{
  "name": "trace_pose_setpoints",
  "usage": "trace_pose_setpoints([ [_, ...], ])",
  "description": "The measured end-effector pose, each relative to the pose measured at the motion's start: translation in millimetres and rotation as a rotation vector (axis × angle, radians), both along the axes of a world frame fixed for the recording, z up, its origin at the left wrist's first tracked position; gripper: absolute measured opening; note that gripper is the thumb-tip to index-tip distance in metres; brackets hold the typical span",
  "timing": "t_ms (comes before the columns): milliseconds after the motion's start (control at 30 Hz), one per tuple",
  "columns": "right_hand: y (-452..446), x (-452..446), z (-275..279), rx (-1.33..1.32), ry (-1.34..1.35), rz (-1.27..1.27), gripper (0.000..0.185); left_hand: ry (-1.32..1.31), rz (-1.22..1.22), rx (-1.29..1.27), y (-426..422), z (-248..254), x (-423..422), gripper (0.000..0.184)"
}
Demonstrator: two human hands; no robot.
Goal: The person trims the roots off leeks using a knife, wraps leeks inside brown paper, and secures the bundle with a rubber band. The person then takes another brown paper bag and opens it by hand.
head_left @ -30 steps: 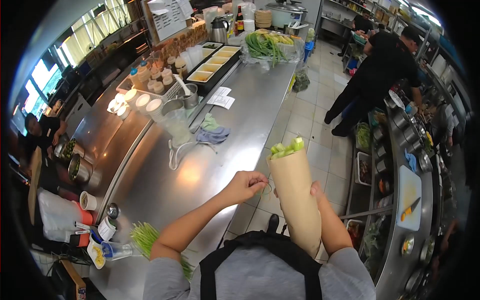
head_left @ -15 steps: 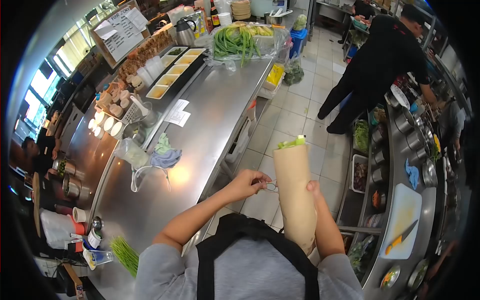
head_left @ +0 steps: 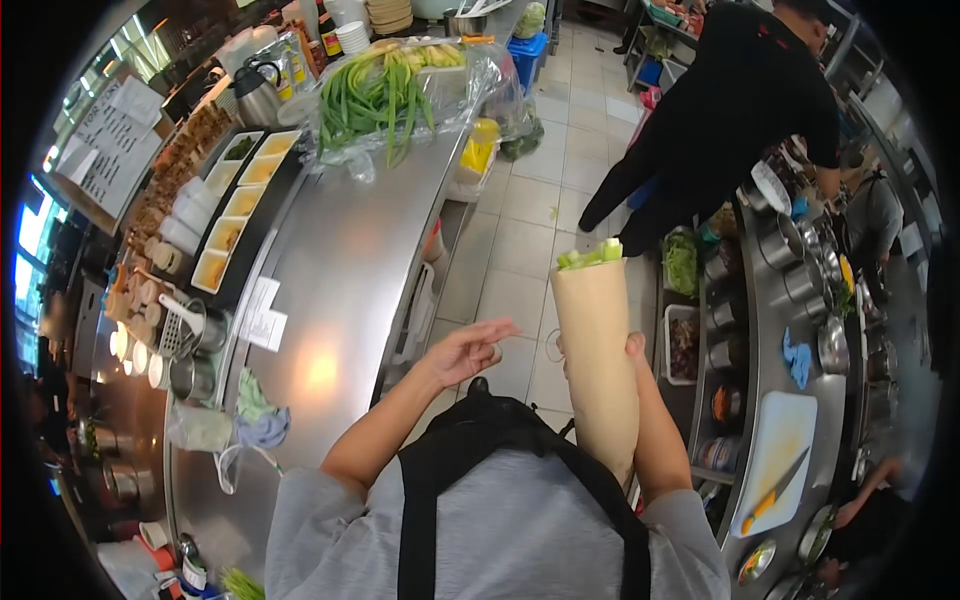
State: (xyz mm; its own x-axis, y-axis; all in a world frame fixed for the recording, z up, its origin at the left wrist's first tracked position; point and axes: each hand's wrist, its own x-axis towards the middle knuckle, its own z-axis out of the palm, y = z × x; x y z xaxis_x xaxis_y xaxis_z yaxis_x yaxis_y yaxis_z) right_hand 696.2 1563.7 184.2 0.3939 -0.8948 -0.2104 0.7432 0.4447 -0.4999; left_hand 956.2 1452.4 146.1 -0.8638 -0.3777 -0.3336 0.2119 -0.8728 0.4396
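A tall roll of tan paper (head_left: pixel 592 340) wraps a bundle of pale green stalks (head_left: pixel 590 257), whose cut ends stick out at the top. My right hand (head_left: pixel 637 346) grips the roll from behind, its thumb showing at the right side and a fingertip at the left. A thin loop (head_left: pixel 552 346), like a rubber band, shows at the roll's left side by that fingertip. My left hand (head_left: pixel 468 354) is apart from the roll, to its left, fingers stretched out and holding nothing. The roll's lower end rests close to my apron.
On the left, a steel counter (head_left: pixel 330 270) bears spring onions (head_left: pixel 375 95) in plastic, white sauce trays (head_left: pixel 240 200) and cloths (head_left: pixel 262 412). Right, a counter holds a cutting board (head_left: pixel 780 455) with a knife (head_left: pixel 775 495). A co-worker (head_left: pixel 735 110) stands ahead at the right.
My left hand has let go of the thin loop, drawn away leftward from the roll and opened. My right hand keeps its grip. The whole view has turned somewhat.
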Motion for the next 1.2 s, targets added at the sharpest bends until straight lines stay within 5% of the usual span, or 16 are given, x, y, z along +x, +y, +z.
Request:
trace_pose_setpoints([
  [133, -62.2, -19.6, 3.0, 0.007, 0.002, 0.038, 0.076, -0.071, 0.103, -0.262, -46.2, 40.3, -53.2, 0.036],
  [200, -93.1, -29.1, 2.8, 0.010, 0.000, 0.071, 0.076, -0.220, -0.191, -0.681, -66.4, 41.2, -72.6, 0.031],
  [267, -125.2, -38.5, 0.4, 0.013, -0.012, 0.109, 0.075, -0.228, -0.122, -0.611, -81.0, 31.6, -80.3, 0.028],
  [367, -172.6, -54.7, -7.3, 0.015, -0.032, 0.188, 0.075, 0.194, 0.379, 0.021, -111.4, 24.9, -81.8, 0.019],
  [600, -274.4, -102.8, -13.7, 0.004, -0.050, 0.401, 0.074, 0.789, 0.565, 0.179, -138.1, 36.9, -123.1, 0.037],
  [700, -317.3, -120.4, -2.9, -0.021, -0.009, 0.506, 0.074, 0.340, 0.829, -0.290, -169.2, 58.2, -115.2, 0.072],
  [767, -340.1, -119.3, 20.4, -0.034, 0.028, 0.620, 0.074, 0.152, 0.928, -0.504, -184.5, 82.4, -113.1, 0.072],
  [800, -342.9, -112.1, 48.3, -0.078, 0.255, 0.525, 0.075, -0.066, 0.985, -0.707, -184.4, 93.0, -103.5, 0.073],
  [900, -373.2, -71.5, 56.6, -0.390, 0.519, 0.596, 0.084, -0.388, 1.171, -0.698, -176.0, 113.4, -86.7, 0.077],
  [933, -368.6, -52.9, 82.1, -0.477, 0.624, 0.686, 0.088, -0.690, 1.125, -0.842, -173.4, 116.7, -72.0, 0.083],
  [1000, -373.7, -27.0, 81.7, -0.841, 0.605, 0.759, 0.093, -0.730, 1.199, -1.046, -162.4, 124.5, -59.3, 0.087],
  [1200, -366.2, 17.6, 111.2, -1.190, 0.790, 1.004, 0.096, -1.086, 1.007, -1.447, -111.1, 159.6, -31.6, 0.101],
])
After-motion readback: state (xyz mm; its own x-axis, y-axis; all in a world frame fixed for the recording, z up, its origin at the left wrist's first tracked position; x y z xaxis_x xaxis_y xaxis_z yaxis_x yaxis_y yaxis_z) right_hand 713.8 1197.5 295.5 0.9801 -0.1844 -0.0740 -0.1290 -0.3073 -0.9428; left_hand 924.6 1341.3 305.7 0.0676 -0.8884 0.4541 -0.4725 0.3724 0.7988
